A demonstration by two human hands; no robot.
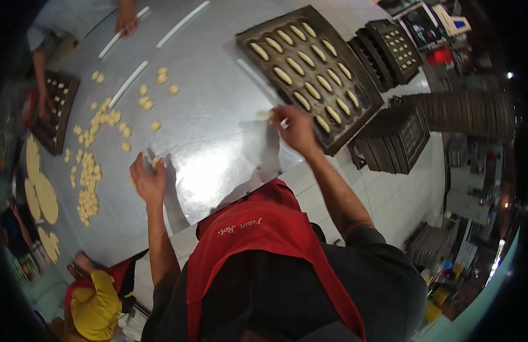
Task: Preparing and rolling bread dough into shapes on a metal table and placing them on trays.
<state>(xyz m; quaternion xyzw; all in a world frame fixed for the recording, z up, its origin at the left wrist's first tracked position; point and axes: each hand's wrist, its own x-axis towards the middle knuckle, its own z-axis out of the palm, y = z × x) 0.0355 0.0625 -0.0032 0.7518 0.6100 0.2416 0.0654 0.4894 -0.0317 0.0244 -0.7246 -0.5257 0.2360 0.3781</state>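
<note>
My left hand (148,179) is over the near edge of the metal table, with a small dough ball (155,163) between thumb and fingers. To the right, my right hand (297,130) pinches a pale dough piece (265,114), slightly smeared by motion, at the near left side of a dark baking tray (331,138). Slim finger-shaped dough rolls (312,90) lie in rows in that tray. Left of my left hand, many dough balls (88,196) are heaped and scattered on the metal table (201,108).
White rolling rods (129,84) lie across the table. At the far left, another person's hand (127,24) touches a rod beside a tray (60,108). Flat dough sheets (46,196) lie at the left edge. Stacked trays (392,139) stand right. A person in yellow (96,305) is lower left.
</note>
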